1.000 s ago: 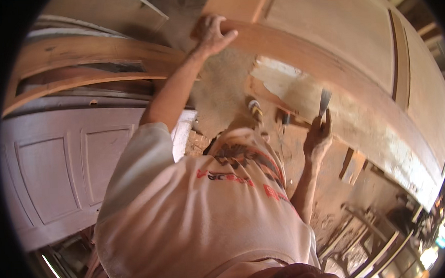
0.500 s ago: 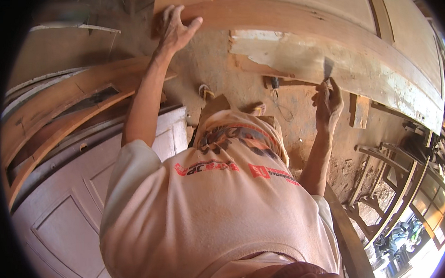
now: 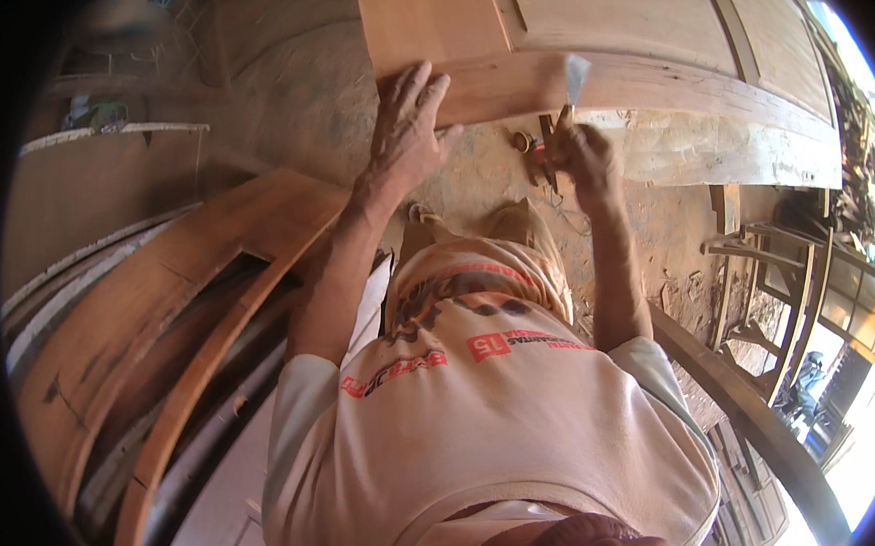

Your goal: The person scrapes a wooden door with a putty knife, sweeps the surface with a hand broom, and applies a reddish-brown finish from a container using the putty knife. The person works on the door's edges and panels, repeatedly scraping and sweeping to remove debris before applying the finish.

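Reddish-brown wood lies just ahead of both hands on my distant feed: the long rail (image 3: 507,83) of a panelled door (image 3: 621,11), whose paler panels stretch away beyond it. I see the left hand (image 3: 410,128) spread at the door's near corner, fingers loosely fanned over the rail's end and clenched around nothing. To its right, the right hand (image 3: 589,159) is closed around the handle of a scraper (image 3: 576,80), the flat metal blade pointing forward from the fist.

What changes for me is the blade's place. Against the frames just past, it now shows over the brown rail instead of the pale, patchy board (image 3: 735,148) below, and it sits nearer the left hand. I judge that the work now concerns the rail toward its corner, with the left hand as a steadying touch (whether the metal actually meets the wood, I cannot tell from this height).

Just left of the right hand, lower down, I make out a red tool (image 3: 540,154) on the floor, partly hidden. Well to the left of the left hand, and nearer the body, lean a brown wooden frame (image 3: 136,306) and a purplish panel (image 3: 228,507).
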